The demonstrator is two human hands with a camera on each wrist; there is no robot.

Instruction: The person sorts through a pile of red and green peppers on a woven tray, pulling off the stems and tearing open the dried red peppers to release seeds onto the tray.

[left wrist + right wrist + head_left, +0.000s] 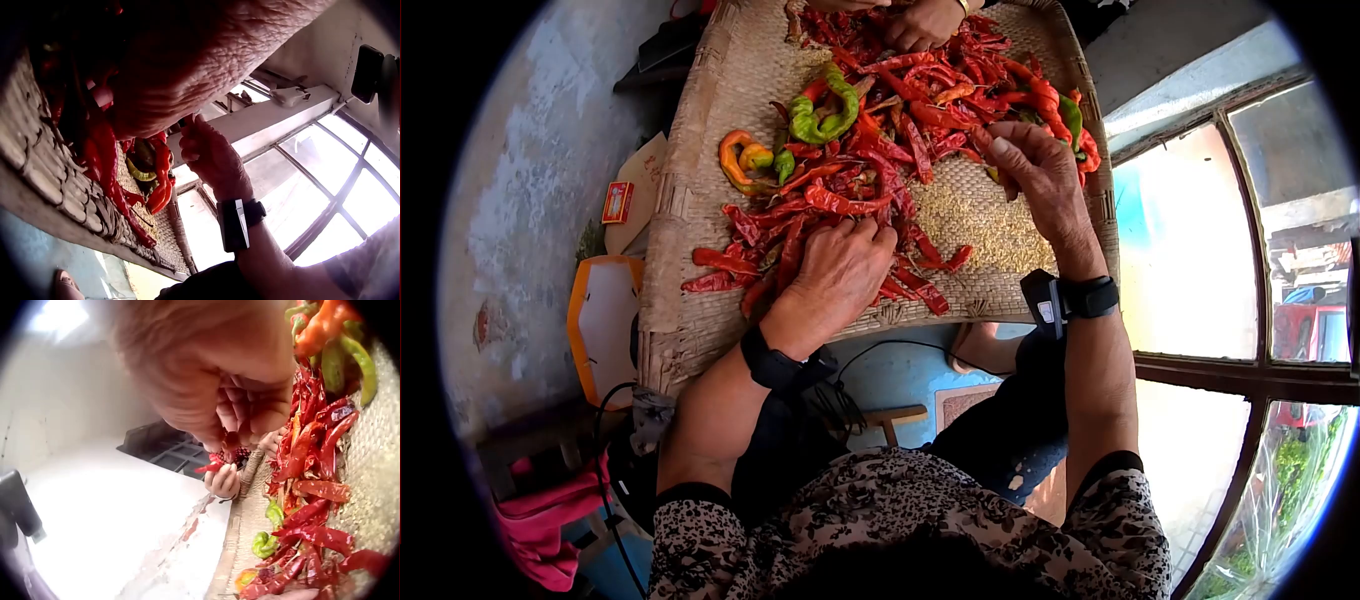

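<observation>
I see the red chillies (870,175) heaped over the far half of the woven tray (690,300), with a curled green chilli (825,108) toward its far left and a patch of pale seeds (985,225) near its right edge. The left hand (840,272) lies palm down on the chillies at the tray's near side, fingertips bent into the heap; I cannot tell whether it grips any. The right hand (1040,170) is raised above the tray's right side, its fingers pinching a small red piece (230,440). At the tray's far edge is another person's hand (920,22).
</observation>
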